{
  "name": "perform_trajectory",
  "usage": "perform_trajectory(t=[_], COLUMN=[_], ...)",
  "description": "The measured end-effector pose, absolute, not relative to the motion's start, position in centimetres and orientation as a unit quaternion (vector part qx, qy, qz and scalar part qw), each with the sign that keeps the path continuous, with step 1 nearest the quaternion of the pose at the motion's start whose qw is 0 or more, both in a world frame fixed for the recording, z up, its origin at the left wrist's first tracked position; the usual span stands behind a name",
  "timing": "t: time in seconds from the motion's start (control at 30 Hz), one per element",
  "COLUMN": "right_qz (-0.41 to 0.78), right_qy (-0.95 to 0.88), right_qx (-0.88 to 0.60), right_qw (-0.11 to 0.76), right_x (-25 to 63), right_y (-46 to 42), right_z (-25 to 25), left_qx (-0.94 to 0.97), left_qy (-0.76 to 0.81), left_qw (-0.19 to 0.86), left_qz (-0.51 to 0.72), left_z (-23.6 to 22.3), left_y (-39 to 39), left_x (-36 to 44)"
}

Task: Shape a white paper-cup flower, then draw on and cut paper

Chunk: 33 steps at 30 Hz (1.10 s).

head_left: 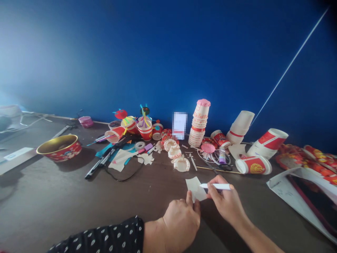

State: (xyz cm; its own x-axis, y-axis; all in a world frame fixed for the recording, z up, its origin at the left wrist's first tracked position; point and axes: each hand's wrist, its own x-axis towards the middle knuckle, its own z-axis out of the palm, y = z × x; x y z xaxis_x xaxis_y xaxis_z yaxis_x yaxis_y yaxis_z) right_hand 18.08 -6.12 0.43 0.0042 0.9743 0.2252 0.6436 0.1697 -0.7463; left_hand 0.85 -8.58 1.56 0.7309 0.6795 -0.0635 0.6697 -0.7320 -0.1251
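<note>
A small off-white piece of paper (195, 185) lies on the dark table in front of me. My left hand (181, 219) holds its near edge down, index finger stretched onto it and the other fingers mostly curled. In my right hand (225, 202) is a white pen (220, 186), gripped between thumb and fingers. The pen points left, its tip at the paper; I cannot tell whether it touches. Just beyond the paper are cut, white scalloped cup pieces (181, 164). Any marks on the paper are too faint to make out.
A tall stack of paper cups (199, 123) stands at the back, with tipped red-and-white cups (254, 165) to its right. A red bowl (60, 149) is at left, near black scissors or pens (101, 161). A tablet-like device (313, 200) lies on papers at right.
</note>
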Motion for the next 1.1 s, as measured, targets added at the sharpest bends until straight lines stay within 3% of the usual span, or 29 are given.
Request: perform_trajectory(t=[0.77, 1.1], right_qz=[0.149, 0.169], right_qy=[-0.699, -0.713], right_qx=[-0.622, -0.587], right_qw=[0.320, 0.345], right_x=[18.0, 17.4], right_y=[-6.3, -7.1], right_z=[0.7, 1.0], left_qx=[-0.934, -0.932], left_qy=[-0.353, -0.353], left_qw=[0.045, 0.049], left_qz=[0.041, 0.065], left_z=[1.3, 1.4], left_y=[-8.5, -8.7], left_x=[0.8, 0.8])
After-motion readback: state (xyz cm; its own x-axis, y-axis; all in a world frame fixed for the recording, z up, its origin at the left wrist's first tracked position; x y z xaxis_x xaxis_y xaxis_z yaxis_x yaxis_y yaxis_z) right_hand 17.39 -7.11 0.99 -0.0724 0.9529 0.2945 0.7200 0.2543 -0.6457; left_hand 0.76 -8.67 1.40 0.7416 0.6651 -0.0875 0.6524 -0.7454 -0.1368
